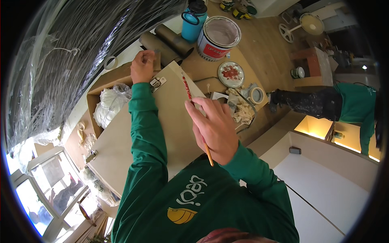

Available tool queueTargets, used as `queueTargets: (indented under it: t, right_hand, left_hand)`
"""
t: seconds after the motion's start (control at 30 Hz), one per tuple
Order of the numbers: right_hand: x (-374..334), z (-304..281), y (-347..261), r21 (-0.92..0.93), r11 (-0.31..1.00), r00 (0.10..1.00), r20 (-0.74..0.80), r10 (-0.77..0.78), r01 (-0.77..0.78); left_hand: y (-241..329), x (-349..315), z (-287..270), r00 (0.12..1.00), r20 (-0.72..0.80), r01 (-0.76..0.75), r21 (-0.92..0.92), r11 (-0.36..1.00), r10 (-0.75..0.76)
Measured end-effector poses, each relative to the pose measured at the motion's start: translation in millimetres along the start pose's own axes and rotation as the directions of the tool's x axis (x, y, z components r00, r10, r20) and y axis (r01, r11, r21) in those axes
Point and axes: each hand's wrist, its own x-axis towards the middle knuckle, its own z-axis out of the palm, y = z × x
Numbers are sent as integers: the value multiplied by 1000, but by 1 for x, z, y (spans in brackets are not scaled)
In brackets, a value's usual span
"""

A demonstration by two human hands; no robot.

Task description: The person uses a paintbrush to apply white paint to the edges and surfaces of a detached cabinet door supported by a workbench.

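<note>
My right hand (212,127) grips a thin paintbrush (208,153) with a wooden handle; its upper end is streaked red and points up and away. It hovers over a beige cabinet door panel (178,117), which has a metal hinge (158,84) at its far left edge. My left hand (142,68) is closed, fingers curled, beside that hinge and the rim of a cardboard box (121,71); whatever its fingers hold is hidden. To the right of the panel lies a round lid (231,74) with red paint on it.
A large paint can (219,38), a blue bottle (193,26) and dark tubes (166,46) stand or lie at the far side. Crumpled rags (243,105) and a tape roll (256,95) are on the right. Plastic sheeting (60,60) hangs left. Another person (336,101) works at right.
</note>
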Motion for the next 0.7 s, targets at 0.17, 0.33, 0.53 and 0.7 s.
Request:
queueTargets:
  t: [0.17, 0.33, 0.53, 0.7]
  right_hand:
    - [6, 10, 6, -23, 1000, 1000, 1, -15, 15]
    - [-5, 7, 4, -19, 999, 998, 56, 26, -25]
    - [-14, 0, -1, -18, 998, 995, 82, 59, -57]
    - [-24, -7, -5, 3, 997, 991, 107, 82, -83]
  left_hand:
    - [8, -1, 0, 1000, 7, 17, 45, 999, -18]
    - [6, -2, -1, 1000, 16, 15, 21, 1000, -15]
    - [2, -1, 1, 1000, 22, 4, 3, 1000, -4]
    - [-3, 0, 1, 1000, 12, -5, -30, 1000, 6]
